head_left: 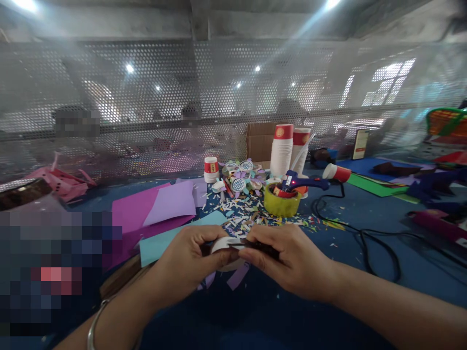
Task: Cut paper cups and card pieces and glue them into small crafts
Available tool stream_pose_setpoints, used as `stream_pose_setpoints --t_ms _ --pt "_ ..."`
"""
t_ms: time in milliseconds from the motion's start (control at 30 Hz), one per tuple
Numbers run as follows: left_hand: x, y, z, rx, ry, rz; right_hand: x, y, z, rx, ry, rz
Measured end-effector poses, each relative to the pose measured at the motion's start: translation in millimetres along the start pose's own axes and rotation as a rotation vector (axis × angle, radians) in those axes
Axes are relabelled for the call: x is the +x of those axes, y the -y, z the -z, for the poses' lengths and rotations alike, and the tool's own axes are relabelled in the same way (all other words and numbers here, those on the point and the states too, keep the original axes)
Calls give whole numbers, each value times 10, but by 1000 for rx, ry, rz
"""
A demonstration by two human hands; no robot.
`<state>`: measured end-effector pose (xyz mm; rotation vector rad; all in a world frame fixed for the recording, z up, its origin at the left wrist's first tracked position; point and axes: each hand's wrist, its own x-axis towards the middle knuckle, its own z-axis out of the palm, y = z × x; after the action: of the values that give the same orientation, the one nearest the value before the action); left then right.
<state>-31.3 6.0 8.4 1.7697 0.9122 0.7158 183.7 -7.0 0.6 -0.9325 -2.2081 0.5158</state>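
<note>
Holding one white piece (pixel 220 244) and one tool (pixel 265 249), probably scissors, are two hands (pixel 188 260) (pixel 295 260).

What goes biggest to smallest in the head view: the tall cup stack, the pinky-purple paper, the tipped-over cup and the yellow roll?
1. Pinky-purple paper
2. Tall cup stack and yellow roll: too close to rank
3. Tipped-over cup

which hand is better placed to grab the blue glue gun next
Right, probably: the right hand is nearer the dark blue glue gun, whose handle points right. But it holds dark metal scissors; the left hand, farther off, pinches a curved white paper piece.
</note>
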Motion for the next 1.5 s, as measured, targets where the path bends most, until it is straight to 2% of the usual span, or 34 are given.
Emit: stream_pose_setpoints --t_ms 467,633,767,1167,1333,1500 --pt "21 -50 -52 -167 35 46 12 37 1 83 15 -57" --pt "41 -116 -38 -103 -21 92 67 -26 55 193 -71 -176" --pt "40 -143 -37 -128 -84 143 120 -78 57 292 -77 -233" --pt "17 -188 -113 -289 -87 183 134 -51 -2 510 51 -313" --pt "25 -182 -126 -288 -133 170 105 -71 -21 465 41 -247" --pt "21 -175 -108 -245 -203 153 74 -107 -19 256 -4 -216"
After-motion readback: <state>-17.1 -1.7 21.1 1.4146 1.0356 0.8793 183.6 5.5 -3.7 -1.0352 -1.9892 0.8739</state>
